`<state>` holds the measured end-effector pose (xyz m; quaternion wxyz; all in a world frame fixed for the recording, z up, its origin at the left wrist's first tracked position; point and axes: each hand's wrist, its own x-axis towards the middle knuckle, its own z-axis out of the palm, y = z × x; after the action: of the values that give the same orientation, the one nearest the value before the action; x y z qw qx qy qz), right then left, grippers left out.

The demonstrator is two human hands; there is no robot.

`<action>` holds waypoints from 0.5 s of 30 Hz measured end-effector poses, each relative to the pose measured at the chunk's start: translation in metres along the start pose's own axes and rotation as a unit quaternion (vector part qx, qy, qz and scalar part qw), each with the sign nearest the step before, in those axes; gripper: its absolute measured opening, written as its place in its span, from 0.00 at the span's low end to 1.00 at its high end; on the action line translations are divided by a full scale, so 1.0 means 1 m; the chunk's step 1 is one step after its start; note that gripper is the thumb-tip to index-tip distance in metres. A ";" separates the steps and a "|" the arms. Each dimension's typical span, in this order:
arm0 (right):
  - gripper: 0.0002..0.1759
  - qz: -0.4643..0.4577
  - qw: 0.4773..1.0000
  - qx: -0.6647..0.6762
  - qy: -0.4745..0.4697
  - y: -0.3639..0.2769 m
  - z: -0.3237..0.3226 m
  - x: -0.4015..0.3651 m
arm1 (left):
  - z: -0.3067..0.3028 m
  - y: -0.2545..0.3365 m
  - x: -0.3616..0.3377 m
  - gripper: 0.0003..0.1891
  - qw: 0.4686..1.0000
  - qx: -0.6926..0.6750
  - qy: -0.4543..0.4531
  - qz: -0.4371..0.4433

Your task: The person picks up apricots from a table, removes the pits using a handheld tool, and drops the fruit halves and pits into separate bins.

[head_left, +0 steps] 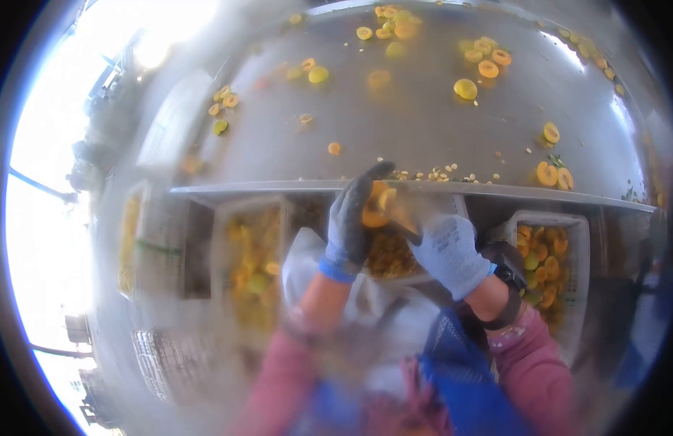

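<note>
My left hand point(349, 218), in a blue-grey glove with a dark palm, is closed around an orange-fleshed apricot half point(377, 208) just over the table's near edge. Close by on the right is my right hand point(449, 251) in a light blue-grey glove, its fingers curled. A narrow dark tool point(407, 232) projects from it toward the fruit; blur hides its exact kind. Below both hands stands a bin of brownish pits point(391, 256). Several pale pits point(438, 174) lie along the table edge above my hands.
On the metal table point(394, 138) lie scattered apricot halves point(554, 176) and a yellow fruit point(465, 89). Beneath its raised front lip point(496, 190) stand a right crate point(580, 247) of apricot halves and a blurred left crate point(284, 225) of fruit. More white crates point(151, 356) are at left.
</note>
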<state>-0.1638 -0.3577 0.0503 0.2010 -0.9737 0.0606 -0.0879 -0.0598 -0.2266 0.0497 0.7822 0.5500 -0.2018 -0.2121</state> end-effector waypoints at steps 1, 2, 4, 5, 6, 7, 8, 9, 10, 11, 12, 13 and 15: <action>0.23 0.000 1.000 0.013 0.003 -0.007 0.000 -0.001 | -0.001 0.007 -0.005 0.25 0.997 0.059 0.008 0.045; 0.23 0.003 0.995 0.093 0.024 -0.009 0.003 -0.002 | -0.006 0.009 -0.007 0.23 0.991 0.110 0.019 0.078; 0.22 0.010 0.966 0.250 0.062 -0.004 0.014 -0.008 | -0.025 0.005 -0.008 0.18 0.969 0.204 0.052 0.130; 0.21 0.037 0.988 0.147 -0.030 0.001 0.025 -0.014 | -0.037 0.000 -0.009 0.16 0.970 0.200 0.069 0.119; 0.21 0.066 0.990 0.043 -0.119 0.007 0.036 -0.021 | -0.049 -0.004 -0.011 0.15 0.971 0.195 0.086 0.108; 0.20 0.093 0.973 -0.065 -0.201 0.010 0.043 -0.019 | -0.062 -0.007 -0.008 0.15 0.982 0.142 0.101 0.071; 0.20 0.079 0.983 -0.040 -0.162 0.004 0.037 -0.015 | -0.065 -0.007 -0.013 0.15 0.979 0.153 0.107 0.078; 0.20 0.070 0.989 -0.010 -0.133 -0.009 0.027 -0.017 | -0.065 -0.005 -0.018 0.15 0.976 0.164 0.114 0.084; 0.20 0.063 0.993 0.020 -0.099 -0.021 0.018 -0.018 | -0.059 -0.001 -0.022 0.16 0.955 0.241 0.104 0.139; 0.22 0.034 0.996 0.043 -0.065 -0.030 0.012 -0.017 | -0.051 0.006 -0.024 0.17 0.952 0.250 0.095 0.147; 0.22 0.007 0.999 0.035 -0.039 -0.037 0.013 -0.013 | -0.044 0.014 -0.025 0.19 0.949 0.259 0.087 0.155; 0.23 -0.020 0.999 0.026 -0.011 -0.041 0.013 -0.009 | -0.037 0.019 -0.027 0.22 0.970 0.200 0.085 0.112; 0.24 -0.066 0.997 0.008 0.030 -0.043 0.017 -0.002 | -0.032 0.023 -0.029 0.25 0.989 0.109 0.081 0.060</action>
<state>-0.1589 -0.3115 0.0525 0.2010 -0.9708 0.0018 -0.1307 -0.0640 -0.1788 0.0589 0.7427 0.6340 -0.1926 -0.0962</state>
